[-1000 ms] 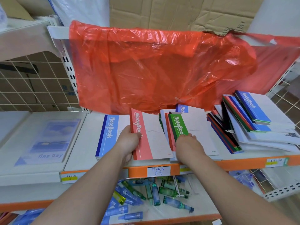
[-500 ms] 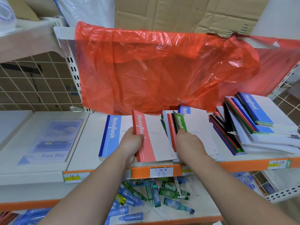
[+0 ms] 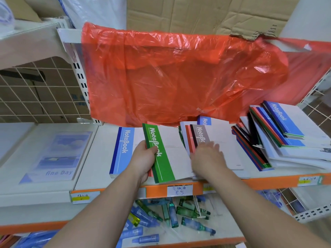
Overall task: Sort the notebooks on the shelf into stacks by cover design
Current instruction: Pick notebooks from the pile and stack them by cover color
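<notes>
My left hand (image 3: 144, 161) grips the spine side of a green-banded notebook (image 3: 162, 154), which lies on top of a red-banded one whose edge peeks out below. To their left a blue-banded notebook (image 3: 122, 149) lies flat on the shelf (image 3: 96, 154). My right hand (image 3: 207, 156), blurred, fingers spread, rests on a fanned pile whose top notebook has a grey-brown band (image 3: 202, 135); red, dark and blue bands show beneath. Further right sits a slumped stack of mixed notebooks (image 3: 279, 133) with a blue one on top.
A red plastic bag (image 3: 179, 74) hangs from the shelf above, just over the notebooks' far ends. A "fine Day" notebook (image 3: 53, 156) lies on the left shelf section. Small bottles (image 3: 172, 213) litter the shelf below. Orange price rail (image 3: 259, 183) marks the front edge.
The green notebook has moved from the right pile onto the red one in my left hand. A grey-brown notebook now tops the pile, and my right hand has opened over it.
</notes>
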Demonstrator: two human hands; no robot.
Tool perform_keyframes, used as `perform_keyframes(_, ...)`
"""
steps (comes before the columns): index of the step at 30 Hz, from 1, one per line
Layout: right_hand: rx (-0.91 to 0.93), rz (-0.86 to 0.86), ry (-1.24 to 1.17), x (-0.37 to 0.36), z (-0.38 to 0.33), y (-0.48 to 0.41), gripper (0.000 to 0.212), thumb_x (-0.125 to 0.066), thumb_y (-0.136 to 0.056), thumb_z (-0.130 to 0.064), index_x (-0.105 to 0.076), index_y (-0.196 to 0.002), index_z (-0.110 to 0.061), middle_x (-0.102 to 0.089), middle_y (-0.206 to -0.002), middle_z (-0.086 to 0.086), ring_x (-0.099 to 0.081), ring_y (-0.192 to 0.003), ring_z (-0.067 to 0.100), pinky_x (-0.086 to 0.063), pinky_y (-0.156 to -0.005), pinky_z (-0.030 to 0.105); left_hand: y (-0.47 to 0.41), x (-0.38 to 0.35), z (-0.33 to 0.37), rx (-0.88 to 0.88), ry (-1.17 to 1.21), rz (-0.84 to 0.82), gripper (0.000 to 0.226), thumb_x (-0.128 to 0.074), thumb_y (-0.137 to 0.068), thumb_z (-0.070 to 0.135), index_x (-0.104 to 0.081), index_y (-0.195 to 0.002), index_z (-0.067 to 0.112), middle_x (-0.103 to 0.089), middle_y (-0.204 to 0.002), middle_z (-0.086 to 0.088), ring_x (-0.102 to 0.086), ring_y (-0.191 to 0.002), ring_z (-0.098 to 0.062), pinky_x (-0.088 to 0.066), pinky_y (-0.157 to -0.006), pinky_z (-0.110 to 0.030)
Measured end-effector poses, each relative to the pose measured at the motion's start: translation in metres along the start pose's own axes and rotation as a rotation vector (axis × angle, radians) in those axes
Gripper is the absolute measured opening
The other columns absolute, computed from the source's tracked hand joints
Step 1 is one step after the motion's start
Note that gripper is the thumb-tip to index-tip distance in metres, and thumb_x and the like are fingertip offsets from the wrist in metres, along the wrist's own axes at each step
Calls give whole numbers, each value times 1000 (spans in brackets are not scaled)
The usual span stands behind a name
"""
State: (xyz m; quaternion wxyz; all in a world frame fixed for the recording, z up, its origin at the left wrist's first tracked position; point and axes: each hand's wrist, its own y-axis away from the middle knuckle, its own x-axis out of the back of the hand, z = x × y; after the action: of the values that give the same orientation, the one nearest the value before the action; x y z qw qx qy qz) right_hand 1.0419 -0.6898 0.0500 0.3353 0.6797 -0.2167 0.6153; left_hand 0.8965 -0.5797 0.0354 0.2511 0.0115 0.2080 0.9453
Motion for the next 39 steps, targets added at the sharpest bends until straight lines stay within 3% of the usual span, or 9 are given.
perform_keyframes(2, -133, -125, -30, -11, 10, -7, 61, -44, -97, -26, -23, -148, 1, -18, -156, 24, -18, -143, 40, -28, -114, 48, 0, 1, 0, -13, 6, 5, 17, -48, -101, 10, -59, -112, 16, -74, -100, -8, -74, -86, -26, -59, -64, -37)
perform_keyframes(5, -99, -114, 24, -22, 13, -12, 57, -46, -91, -11, -30, -144, 3, -27, -151, 27, -25, -139, 40, -33, -112, 45, -1, 1, -1, -23, 1, 12, 17, -48, -102, 11, -59, -113, 16, -74, -102, -9, -73, -88, -26, -60, -67, -38)
perform_keyframes(10, 96, 40, 91, 0, 12, 4, 32, -47, -92, -2, -52, -123, -4, -61, -121, 14, -61, -107, 31, -50, -84, 36, 0, 0, 1, -30, -8, 9, 17, -47, -102, 11, -59, -114, 15, -73, -104, -9, -73, -90, -27, -61, -75, -42)
perform_keyframes(15, 280, 96, 21, 25, -28, 34, 42, -39, -92, -2, -44, -134, -3, -64, -108, 16, -62, -94, 35, -43, -68, 37, -1, -4, -2, -46, 38, -11, 16, -49, -103, 20, -60, -114, 15, -74, -103, -11, -73, -91, -28, -59, -81, -48)
perform_keyframes(19, 574, 67, -118, 23, -52, 59, 36, -40, -98, -20, -47, -132, -10, -64, -100, 15, -52, -75, 29, -38, -61, 32, -2, -7, -5, -74, 44, -26, 20, -56, -100, 26, -61, -116, 15, -74, -106, -7, -72, -96, -24, -58, -86, -42)
perform_keyframes(24, 254, 173, -189, 6, -14, 7, 24, -40, -99, -25, -54, -112, -11, -62, -110, 13, -57, -99, 30, -45, -71, 33, -2, -2, -7, -78, 11, 9, 21, -53, -98, 8, -60, -116, 17, -73, -107, -4, -71, -94, -22, -59, -77, -37)
perform_keyframes(28, -68, 14, -48, -16, 25, -32, 66, -37, -97, -54, -37, -139, -3, -36, -145, 23, -34, -132, 37, -38, -106, 45, 1, 1, -4, -81, 22, 10, 21, -52, -99, 9, -59, -116, 19, -73, -106, -2, -72, -92, -21, -57, -68, -31)
perform_keyframes(34, -84, 108, -53, -22, 27, -39, 55, -43, -93, -57, -52, -117, -9, -58, -116, 13, -52, -106, 29, -47, -83, 36, 0, 4, -5, -70, 11, 16, 21, -53, -100, 11, -58, -118, 21, -72, -109, -3, -71, -95, -23, -59, -77, -37)
perform_keyframes(39, -73, 128, -59, -16, 23, -35, 43, -49, -93, -50, -52, -114, -12, -62, -111, 7, -60, -100, 26, -46, -75, 32, 0, 1, -3, -72, 10, 12, 23, -52, -100, 11, -58, -120, 21, -72, -109, -2, -71, -94, -22, -58, -73, -35)
